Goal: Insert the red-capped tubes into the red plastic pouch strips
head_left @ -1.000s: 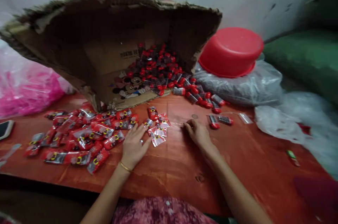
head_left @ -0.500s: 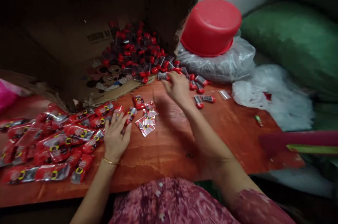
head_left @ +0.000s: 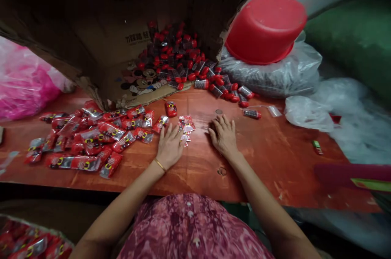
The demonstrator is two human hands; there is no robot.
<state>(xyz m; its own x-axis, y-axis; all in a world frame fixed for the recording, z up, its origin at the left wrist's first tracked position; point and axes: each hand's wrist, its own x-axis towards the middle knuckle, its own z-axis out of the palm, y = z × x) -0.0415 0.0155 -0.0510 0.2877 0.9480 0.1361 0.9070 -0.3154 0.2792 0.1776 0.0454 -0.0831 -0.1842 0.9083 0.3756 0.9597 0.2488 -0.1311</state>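
Observation:
My left hand point(head_left: 170, 145), a gold bangle at its wrist, lies palm down with fingers stretched out. Its fingertips touch the edge of a few flat red printed packets point(head_left: 187, 122). Beside it lies a filled red packet point(head_left: 160, 124), and another filled packet point(head_left: 171, 108) sits just beyond. My right hand point(head_left: 224, 136) rests palm down on the table, fingers spread and slightly bent; what is under its palm is hidden. To its right lies a small clear tube with a red cap and dark contents point(head_left: 252, 114). More such tubes point(head_left: 180, 57) are heaped in the cardboard box.
The cardboard box point(head_left: 105, 53) opens toward me on the red table point(head_left: 195, 169). Filled red packets point(head_left: 91, 141) cover the left. An upturned red basin point(head_left: 269, 27) sits on a clear bag point(head_left: 269, 77) at the back right. A pink bag point(head_left: 27, 80) stands far left.
My right hand has come back from the tubes to the table beside my left. The left has shifted right to the flat packets. One loose tube at the right is gone from its spot.

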